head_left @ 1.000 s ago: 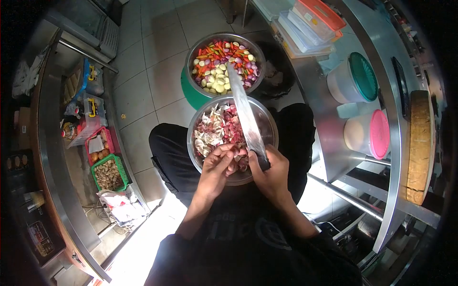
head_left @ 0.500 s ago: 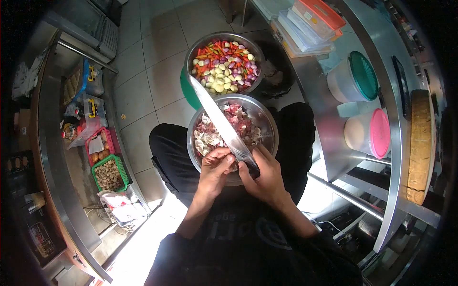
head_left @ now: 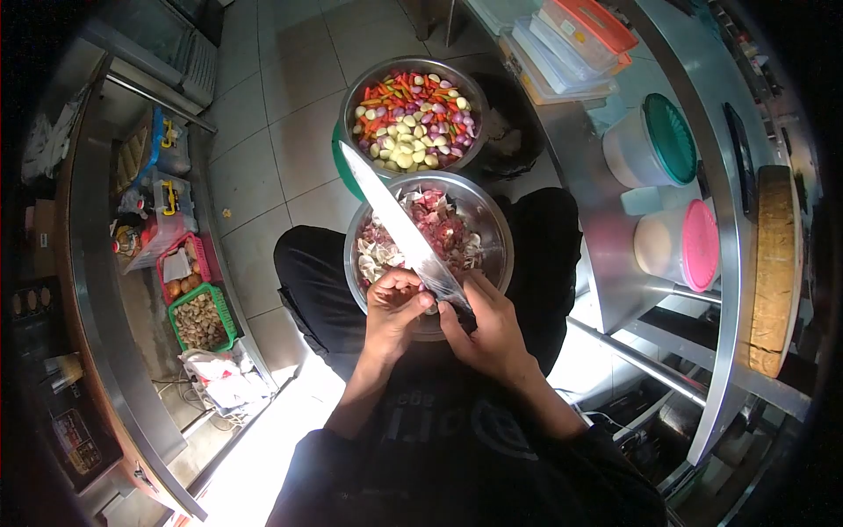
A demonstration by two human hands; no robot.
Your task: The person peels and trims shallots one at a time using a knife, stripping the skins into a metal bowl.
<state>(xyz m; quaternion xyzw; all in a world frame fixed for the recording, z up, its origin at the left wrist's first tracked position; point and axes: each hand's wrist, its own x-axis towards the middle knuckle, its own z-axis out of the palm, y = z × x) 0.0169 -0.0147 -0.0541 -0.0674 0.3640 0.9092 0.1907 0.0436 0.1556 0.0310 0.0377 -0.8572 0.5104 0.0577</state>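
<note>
In my right hand (head_left: 488,327) is a large kitchen knife (head_left: 395,220), its wide blade pointing up and to the left over a metal bowl (head_left: 502,235). My left hand (head_left: 392,309) is closed, fingertips pinched near the blade's base around a small shallot or garlic clove. Fingers hide most of that piece, so I cannot tell which. Inside the bowl between my legs lie papery white and reddish peelings (head_left: 443,220). Just beyond it, a second metal bowl (head_left: 479,92) holds peeled garlic cloves (head_left: 404,147), purple shallots (head_left: 439,132) and red and orange chilies (head_left: 395,92).
Left, a low shelf carries a green basket (head_left: 230,321) of small tan pieces, a pink basket (head_left: 204,255) and plastic boxes. On the right steel shelf stand a green-lidded tub (head_left: 632,145), a pink-lidded tub (head_left: 663,241) and stacked containers (head_left: 562,57). Something green (head_left: 344,167) sits under the far bowl.
The knife's tip has shifted slightly left, and its blade has turned a little. My left fingers have moved slightly around the small piece. The bowls stay almost in place.
</note>
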